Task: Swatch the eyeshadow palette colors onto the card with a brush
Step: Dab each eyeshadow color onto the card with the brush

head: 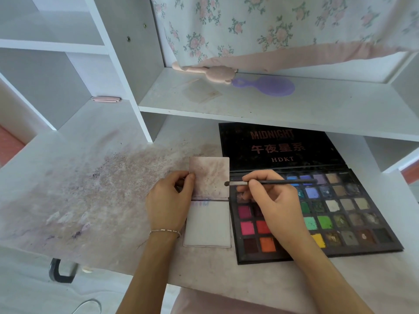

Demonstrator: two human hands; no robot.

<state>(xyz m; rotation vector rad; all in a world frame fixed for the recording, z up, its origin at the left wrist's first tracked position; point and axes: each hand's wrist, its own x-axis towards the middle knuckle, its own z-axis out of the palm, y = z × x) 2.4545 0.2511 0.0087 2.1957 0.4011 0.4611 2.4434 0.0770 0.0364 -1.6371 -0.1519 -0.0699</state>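
An open black eyeshadow palette with many coloured pans lies on the desk at the right, its lid laid back. Left of it a small folded card stands open; its upper leaf is smudged pinkish purple, and its lower leaf is mostly white with faint swatches along the top edge. My left hand pinches the upper leaf's left edge. My right hand holds a thin black brush level over the palette, its dark tip at the card's right edge.
The white desk is stained with pink and purple powder to the left. A shelf above the palette carries a purple hand mirror and a pink comb-like item. Floral cloth hangs behind.
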